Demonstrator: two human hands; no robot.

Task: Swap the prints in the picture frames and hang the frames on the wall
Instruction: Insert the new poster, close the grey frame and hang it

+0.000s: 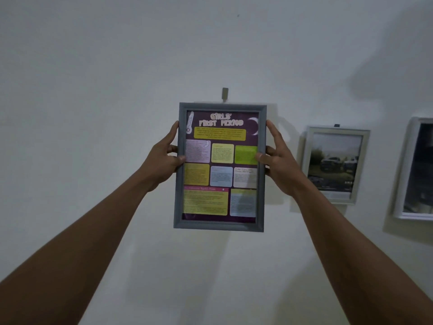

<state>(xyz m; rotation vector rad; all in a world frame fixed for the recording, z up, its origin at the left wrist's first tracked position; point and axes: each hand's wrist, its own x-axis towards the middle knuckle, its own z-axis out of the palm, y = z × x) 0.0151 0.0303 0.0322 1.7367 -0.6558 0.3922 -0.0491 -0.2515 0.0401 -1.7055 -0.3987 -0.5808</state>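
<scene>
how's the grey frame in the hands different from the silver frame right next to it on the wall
The grey frame is gripped at both sides by the left hand and right hand; the silver frame hangs untouched on the wall. The grey frame's moulding is darker than the silver frame's. The grey frame shows a colourful purple poster, the silver frame a muted outdoor photo. Both are upright portrait rectangles.

An indoor room, kind unclear: a plain white wall (93,113) hung with framed prints (335,165).
</scene>
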